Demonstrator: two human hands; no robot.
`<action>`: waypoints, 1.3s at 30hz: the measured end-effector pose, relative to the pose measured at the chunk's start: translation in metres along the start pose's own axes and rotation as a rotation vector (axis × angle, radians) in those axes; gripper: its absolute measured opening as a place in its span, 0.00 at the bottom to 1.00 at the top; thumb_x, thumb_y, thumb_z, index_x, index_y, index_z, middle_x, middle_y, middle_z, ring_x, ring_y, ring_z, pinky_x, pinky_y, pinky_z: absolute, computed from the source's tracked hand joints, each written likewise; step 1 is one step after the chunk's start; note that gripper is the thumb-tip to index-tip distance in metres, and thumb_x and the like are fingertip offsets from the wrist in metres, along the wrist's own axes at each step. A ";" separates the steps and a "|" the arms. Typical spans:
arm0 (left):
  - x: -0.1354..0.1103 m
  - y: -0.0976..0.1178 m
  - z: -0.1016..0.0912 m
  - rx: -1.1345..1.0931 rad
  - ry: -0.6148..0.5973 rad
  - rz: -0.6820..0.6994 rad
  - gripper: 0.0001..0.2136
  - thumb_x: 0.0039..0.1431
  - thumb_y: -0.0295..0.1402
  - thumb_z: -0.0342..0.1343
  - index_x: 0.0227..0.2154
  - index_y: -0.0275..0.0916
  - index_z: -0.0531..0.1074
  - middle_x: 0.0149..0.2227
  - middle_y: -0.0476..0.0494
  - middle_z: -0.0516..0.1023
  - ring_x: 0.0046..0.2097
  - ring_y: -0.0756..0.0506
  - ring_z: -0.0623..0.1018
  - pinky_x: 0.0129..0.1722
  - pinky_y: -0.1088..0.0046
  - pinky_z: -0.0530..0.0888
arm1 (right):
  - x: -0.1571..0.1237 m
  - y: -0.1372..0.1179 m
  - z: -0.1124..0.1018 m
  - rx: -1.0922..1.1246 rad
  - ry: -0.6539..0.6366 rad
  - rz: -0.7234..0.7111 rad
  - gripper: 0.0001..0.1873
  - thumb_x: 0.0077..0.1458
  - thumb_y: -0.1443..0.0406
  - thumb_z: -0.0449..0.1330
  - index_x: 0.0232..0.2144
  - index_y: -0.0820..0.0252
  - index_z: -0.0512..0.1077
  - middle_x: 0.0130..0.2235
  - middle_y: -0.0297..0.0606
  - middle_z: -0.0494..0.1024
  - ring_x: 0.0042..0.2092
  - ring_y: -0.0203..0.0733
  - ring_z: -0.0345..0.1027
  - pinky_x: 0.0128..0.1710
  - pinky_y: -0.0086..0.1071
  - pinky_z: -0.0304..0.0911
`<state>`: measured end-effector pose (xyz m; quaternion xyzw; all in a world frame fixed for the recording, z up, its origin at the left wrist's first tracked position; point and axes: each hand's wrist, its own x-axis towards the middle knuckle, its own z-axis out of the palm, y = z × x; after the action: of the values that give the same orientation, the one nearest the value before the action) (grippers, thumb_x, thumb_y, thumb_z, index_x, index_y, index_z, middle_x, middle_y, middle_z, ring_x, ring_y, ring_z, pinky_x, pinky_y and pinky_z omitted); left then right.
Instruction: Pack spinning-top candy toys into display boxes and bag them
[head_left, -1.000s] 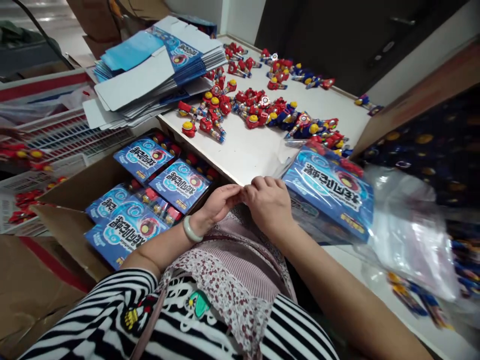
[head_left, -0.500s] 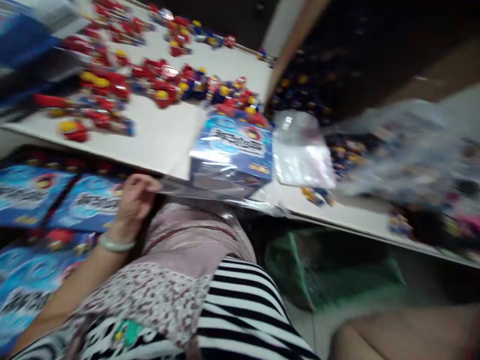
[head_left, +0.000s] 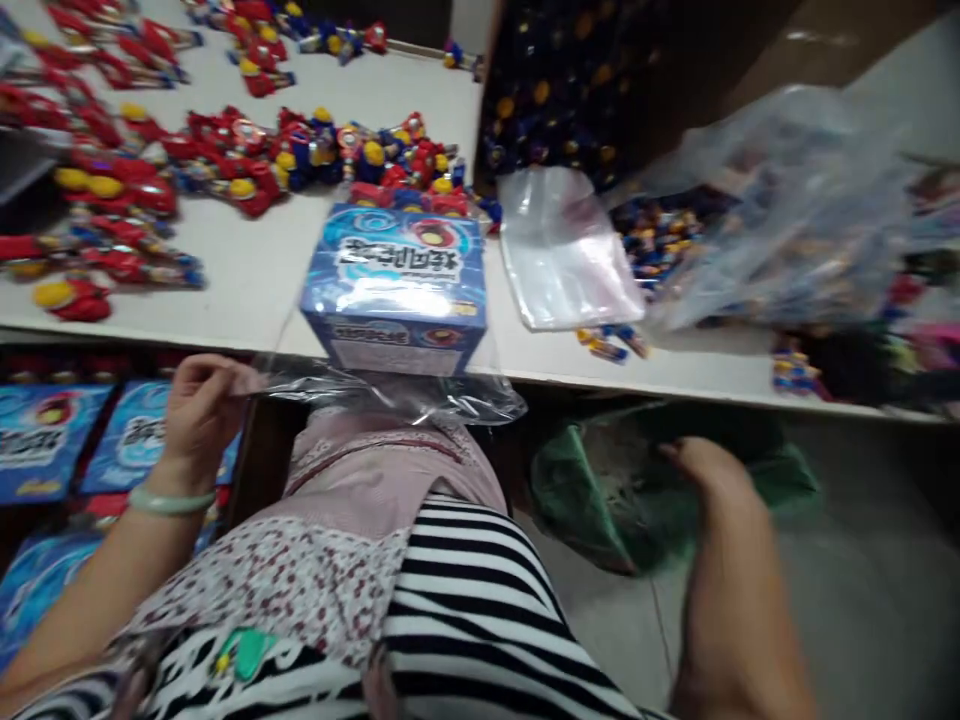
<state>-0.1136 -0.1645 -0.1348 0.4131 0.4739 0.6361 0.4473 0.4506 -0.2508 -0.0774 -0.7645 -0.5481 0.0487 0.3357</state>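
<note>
A blue printed box (head_left: 401,265) sits inside a clear plastic bag (head_left: 397,395) at the near edge of the table. The bag's loose mouth hangs over that edge, above my lap. At its left corner, my left hand (head_left: 202,405) is closed, pinching the film between thumb and fingers. My right hand (head_left: 712,470) is out to the right, below the table edge and above a green sack (head_left: 600,490). Its fingers are mostly hidden and blurred, so I cannot make out whether it holds anything. Red and blue figures (head_left: 442,200) touch or lie just behind the box.
Several red figures (head_left: 247,180) are scattered over the white table (head_left: 247,265). A stack of flat clear bags (head_left: 566,250) lies right of the box, beside a large plastic bag of small figures (head_left: 802,220). More blue boxes (head_left: 45,440) fill a container at lower left.
My right arm has swung up from the lower right corner to over the green sack. My left hand keeps its pinch on the film. The view has shifted to the right.
</note>
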 end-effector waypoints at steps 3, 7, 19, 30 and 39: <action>0.009 -0.008 -0.006 -0.128 -0.108 0.045 0.17 0.43 0.42 0.74 0.30 0.41 0.73 0.19 0.55 0.73 0.26 0.51 0.74 0.32 0.69 0.76 | 0.004 -0.047 0.037 0.030 -0.334 -0.402 0.31 0.52 0.43 0.64 0.49 0.58 0.76 0.49 0.51 0.78 0.50 0.55 0.74 0.46 0.47 0.69; 0.003 -0.002 -0.023 -0.149 -0.238 0.115 0.10 0.51 0.37 0.69 0.33 0.39 0.77 0.24 0.47 0.77 0.29 0.48 0.76 0.35 0.69 0.76 | -0.033 -0.117 0.077 0.131 -0.279 -0.887 0.20 0.57 0.61 0.67 0.51 0.57 0.72 0.45 0.44 0.79 0.47 0.48 0.73 0.48 0.42 0.68; -0.017 -0.016 -0.051 -0.280 -0.462 -0.754 0.34 0.51 0.64 0.58 0.39 0.32 0.82 0.39 0.31 0.82 0.42 0.38 0.80 0.43 0.62 0.78 | -0.067 -0.093 0.100 0.945 -0.998 0.458 0.46 0.47 0.28 0.49 0.42 0.58 0.79 0.39 0.48 0.80 0.40 0.49 0.75 0.39 0.43 0.72; -0.008 -0.011 0.001 -0.646 -0.277 -0.556 0.18 0.50 0.23 0.67 0.46 0.33 0.76 0.18 0.57 0.60 0.22 0.55 0.65 0.26 0.81 0.68 | -0.054 -0.127 0.117 1.422 -0.782 0.731 0.29 0.43 0.53 0.76 0.47 0.55 0.77 0.19 0.17 0.43 0.20 0.24 0.27 0.19 0.17 0.51; -0.003 -0.024 0.009 -0.678 -0.316 -0.528 0.18 0.55 0.24 0.64 0.49 0.35 0.75 0.18 0.57 0.58 0.18 0.57 0.57 0.15 0.83 0.51 | -0.047 -0.116 0.133 1.357 -0.801 0.509 0.31 0.43 0.45 0.72 0.48 0.48 0.76 0.21 0.20 0.38 0.22 0.28 0.24 0.17 0.24 0.38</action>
<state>-0.1003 -0.1622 -0.1562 0.2003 0.2539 0.5488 0.7708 0.2796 -0.2107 -0.1282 -0.4212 -0.2879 0.7120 0.4824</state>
